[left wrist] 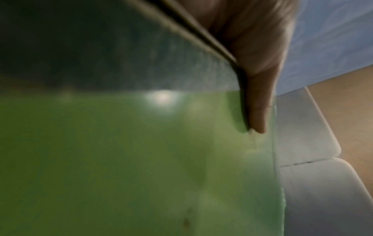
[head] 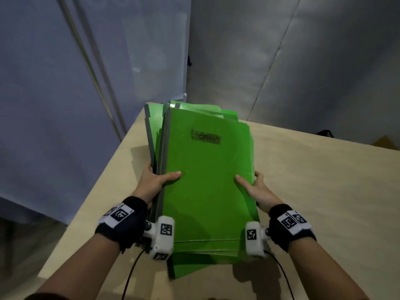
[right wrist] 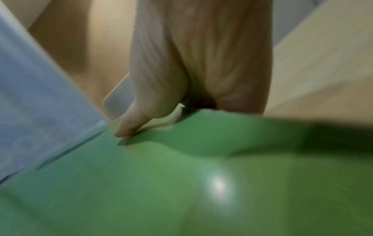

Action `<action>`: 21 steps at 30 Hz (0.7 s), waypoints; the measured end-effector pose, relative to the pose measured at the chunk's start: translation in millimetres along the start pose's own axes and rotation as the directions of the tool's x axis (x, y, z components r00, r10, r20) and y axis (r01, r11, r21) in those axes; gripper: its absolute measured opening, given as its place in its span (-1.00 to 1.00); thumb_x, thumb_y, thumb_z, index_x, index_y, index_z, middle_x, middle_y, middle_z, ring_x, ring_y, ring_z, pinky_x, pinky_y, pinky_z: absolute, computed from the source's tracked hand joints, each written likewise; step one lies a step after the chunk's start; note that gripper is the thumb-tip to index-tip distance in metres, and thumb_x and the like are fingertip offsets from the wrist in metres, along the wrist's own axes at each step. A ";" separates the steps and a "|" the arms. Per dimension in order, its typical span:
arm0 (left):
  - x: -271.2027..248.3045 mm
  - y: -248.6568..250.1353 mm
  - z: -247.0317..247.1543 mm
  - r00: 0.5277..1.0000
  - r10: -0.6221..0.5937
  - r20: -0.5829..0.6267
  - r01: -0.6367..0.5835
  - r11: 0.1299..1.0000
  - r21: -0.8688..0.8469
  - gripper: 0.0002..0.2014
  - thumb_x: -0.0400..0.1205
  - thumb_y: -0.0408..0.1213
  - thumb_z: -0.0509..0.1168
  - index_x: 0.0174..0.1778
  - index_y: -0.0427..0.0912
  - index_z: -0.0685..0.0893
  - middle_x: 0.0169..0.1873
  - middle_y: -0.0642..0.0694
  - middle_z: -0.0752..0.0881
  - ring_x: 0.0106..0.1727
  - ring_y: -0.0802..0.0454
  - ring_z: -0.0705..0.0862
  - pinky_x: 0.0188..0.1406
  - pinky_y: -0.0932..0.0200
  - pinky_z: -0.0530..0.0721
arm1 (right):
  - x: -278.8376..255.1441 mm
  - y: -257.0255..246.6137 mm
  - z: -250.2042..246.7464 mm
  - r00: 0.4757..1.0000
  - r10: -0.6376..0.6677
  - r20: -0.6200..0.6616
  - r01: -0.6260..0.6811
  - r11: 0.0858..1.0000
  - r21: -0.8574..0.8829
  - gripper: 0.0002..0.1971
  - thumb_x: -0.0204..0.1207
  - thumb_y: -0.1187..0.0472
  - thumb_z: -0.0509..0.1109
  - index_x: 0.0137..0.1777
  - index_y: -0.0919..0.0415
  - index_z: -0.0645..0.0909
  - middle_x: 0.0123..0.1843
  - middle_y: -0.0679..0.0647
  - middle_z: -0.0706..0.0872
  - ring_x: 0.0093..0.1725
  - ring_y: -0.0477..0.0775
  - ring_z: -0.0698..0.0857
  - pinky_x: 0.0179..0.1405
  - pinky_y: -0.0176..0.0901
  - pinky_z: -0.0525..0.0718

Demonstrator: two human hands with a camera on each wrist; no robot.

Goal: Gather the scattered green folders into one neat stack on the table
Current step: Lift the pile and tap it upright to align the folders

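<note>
A pile of several green folders (head: pixel 205 180) with grey spines sits between my hands over the light wooden table (head: pixel 313 191). The top folder carries a dark label (head: pixel 206 136). My left hand (head: pixel 154 180) grips the spine side, thumb on the top cover, fingers round the edge. My right hand (head: pixel 254 187) grips the opposite side the same way. The pile is uneven: some folders fan out at the far end and one sticks out near me. In the left wrist view the left thumb (left wrist: pixel 258 111) presses the green cover (left wrist: pixel 141 159). In the right wrist view the right thumb (right wrist: pixel 131 126) lies on the green cover (right wrist: pixel 181 183).
The table's left edge (head: pixel 91 198) runs close beside my left hand, with a drop to the floor. A blue-grey curtain (head: pixel 65 83) hangs to the left and grey sheeting (head: pixel 303 61) behind. A dark object (head: pixel 324 133) lies at the table's far right edge.
</note>
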State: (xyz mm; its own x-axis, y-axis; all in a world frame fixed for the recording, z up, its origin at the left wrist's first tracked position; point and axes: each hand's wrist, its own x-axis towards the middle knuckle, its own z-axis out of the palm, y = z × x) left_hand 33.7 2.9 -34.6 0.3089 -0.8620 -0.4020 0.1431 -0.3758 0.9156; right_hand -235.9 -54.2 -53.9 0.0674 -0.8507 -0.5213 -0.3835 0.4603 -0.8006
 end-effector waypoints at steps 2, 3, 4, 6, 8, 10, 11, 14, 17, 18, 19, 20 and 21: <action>-5.8 8.4 3.5 0.999 0.038 0.022 -0.038 0.999 0.000 0.09 0.25 -0.28 0.62 0.65 -0.27 0.14 0.60 -0.29 0.34 0.54 -0.23 0.43 0.54 -0.13 0.41 | 1.1 1.4 -5.0 1.000 0.008 0.021 -0.009 0.997 0.072 0.26 -0.07 -0.41 0.56 0.59 0.18 0.17 0.58 0.26 0.40 0.46 0.25 0.52 0.45 0.25 0.49; -8.1 13.1 5.1 0.997 0.056 0.046 -0.055 0.998 -0.003 0.10 0.20 -0.25 0.64 0.62 -0.27 0.19 0.56 -0.30 0.40 0.49 -0.23 0.49 0.50 -0.15 0.46 | -3.6 -1.7 -7.1 1.000 -0.017 0.025 0.014 0.991 0.133 0.14 -0.03 -0.35 0.58 0.50 0.28 0.34 0.48 0.28 0.54 0.36 0.23 0.61 0.39 0.21 0.56; -11.5 17.4 6.8 0.996 0.069 0.060 -0.068 0.998 -0.010 0.05 0.21 -0.27 0.63 0.60 -0.27 0.23 0.52 -0.29 0.45 0.45 -0.23 0.53 0.47 -0.13 0.51 | -7.1 -3.3 -9.6 0.999 -0.042 0.020 0.037 0.979 0.200 0.01 -0.04 -0.28 0.62 0.37 0.30 0.49 0.35 0.28 0.66 0.24 0.22 0.70 0.31 0.16 0.63; -13.2 24.7 10.4 0.992 0.110 0.063 -0.110 0.994 -0.001 -0.11 0.34 -0.37 0.56 0.56 -0.29 0.26 0.47 -0.24 0.49 0.43 -0.22 0.54 0.41 -0.07 0.56 | -13.7 -9.4 -16.0 0.996 -0.094 -0.004 0.092 0.955 0.284 -0.01 -0.15 -0.20 0.68 0.30 0.30 0.57 0.16 0.22 0.76 0.12 0.20 0.75 0.22 0.11 0.68; -13.3 33.5 15.4 0.981 0.176 0.080 -0.177 0.984 0.002 -0.25 0.41 -0.43 0.50 0.49 -0.22 0.30 0.32 -0.13 0.53 0.43 -0.23 0.53 0.32 -0.03 0.61 | -17.9 -17.1 -25.2 0.988 -0.155 -0.019 0.152 0.925 0.348 0.06 -0.19 -0.13 0.70 0.38 0.31 0.51 0.18 0.21 0.75 0.14 0.21 0.74 0.25 0.15 0.65; -16.2 49.9 19.7 0.964 0.255 0.080 -0.253 0.967 -0.038 -0.18 0.37 -0.41 0.54 0.51 -0.13 0.29 0.32 -0.09 0.52 0.45 -0.24 0.52 0.33 -0.10 0.60 | -21.4 -30.9 -34.9 0.972 -0.230 -0.049 0.231 0.892 0.388 0.19 -0.33 -0.17 0.75 0.41 0.26 0.49 0.24 0.21 0.73 0.18 0.21 0.72 0.21 0.14 0.66; -17.2 59.6 21.8 0.952 0.298 0.073 -0.295 0.954 -0.049 -0.04 0.30 -0.36 0.59 0.58 -0.07 0.23 0.44 -0.10 0.47 0.51 -0.23 0.47 0.42 -0.17 0.54 | -25.4 -40.7 -38.9 0.960 -0.270 -0.077 0.278 0.872 0.403 0.23 -0.37 -0.18 0.75 0.42 0.25 0.47 0.25 0.20 0.72 0.20 0.21 0.72 0.18 0.13 0.67; -19.4 86.1 28.0 0.911 0.391 0.131 -0.384 0.920 -0.076 0.14 0.27 -0.41 0.58 0.68 0.02 0.04 0.59 -0.12 0.39 0.52 -0.10 0.49 0.46 -0.18 0.52 | -34.9 -66.1 -55.7 0.902 -0.394 -0.175 0.431 0.801 0.416 0.18 -0.37 -0.14 0.77 0.37 0.21 0.49 0.24 0.14 0.73 0.20 0.12 0.73 0.24 0.07 0.65; -16.2 100.8 36.4 0.876 0.446 0.182 -0.445 0.894 -0.053 -0.16 0.40 -0.58 0.46 0.57 -0.13 0.25 0.17 0.03 0.68 -0.05 0.39 0.77 -0.16 0.36 0.78 | -44.1 -83.6 -71.3 0.863 -0.467 -0.192 0.503 0.760 0.412 -0.04 -0.26 -0.06 0.77 0.23 0.02 0.48 0.22 0.08 0.72 0.13 -0.04 0.77 0.15 -0.14 0.71; -16.1 103.7 39.4 0.875 0.444 0.193 -0.444 0.895 -0.048 -0.30 0.43 -0.58 0.44 0.45 -0.10 0.37 0.03 0.11 0.68 -0.23 0.49 0.76 -0.31 0.47 0.72 | -45.1 -86.3 -74.7 0.850 -0.489 -0.196 0.524 0.752 0.400 -0.14 -0.14 0.03 0.75 0.21 0.02 0.47 0.21 0.08 0.71 0.05 -0.11 0.79 0.05 -0.24 0.74; -17.3 105.2 42.2 0.875 0.439 0.207 -0.441 0.897 -0.037 -0.42 0.44 -0.58 0.42 0.29 -0.04 0.45 -0.05 0.16 0.66 -0.32 0.55 0.73 -0.38 0.53 0.68 | -45.9 -87.2 -76.5 0.839 -0.505 -0.203 0.542 0.745 0.389 -0.25 0.01 0.14 0.70 0.23 0.06 0.45 0.22 0.12 0.70 -0.02 -0.17 0.80 -0.05 -0.32 0.75; -18.6 105.8 44.8 0.872 0.438 0.217 -0.443 0.896 -0.024 -0.50 0.45 -0.58 0.41 0.17 0.01 0.48 -0.09 0.19 0.65 -0.36 0.57 0.71 -0.40 0.56 0.66 | -46.2 -87.1 -77.1 0.830 -0.518 -0.208 0.556 0.739 0.379 -0.30 0.12 0.24 0.65 0.27 0.11 0.43 0.24 0.16 0.69 -0.05 -0.19 0.80 -0.11 -0.36 0.75; -19.2 104.0 45.8 0.868 0.444 0.224 -0.453 0.891 -0.013 -0.52 0.45 -0.59 0.41 0.14 0.00 0.49 -0.10 0.20 0.64 -0.36 0.57 0.71 -0.40 0.56 0.66 | -47.0 -85.1 -76.4 0.824 -0.526 -0.208 0.565 0.741 0.363 -0.27 0.12 0.24 0.66 0.30 0.14 0.42 0.24 0.16 0.70 -0.05 -0.18 0.81 -0.11 -0.37 0.74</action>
State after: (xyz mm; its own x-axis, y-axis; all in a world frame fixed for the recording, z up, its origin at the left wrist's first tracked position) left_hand -0.4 -35.2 68.7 0.1211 -0.9909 0.0595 -0.0004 0.0599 0.9982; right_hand -276.8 -72.8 61.3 0.0662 -0.9964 0.0530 0.0876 -0.0471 -0.9950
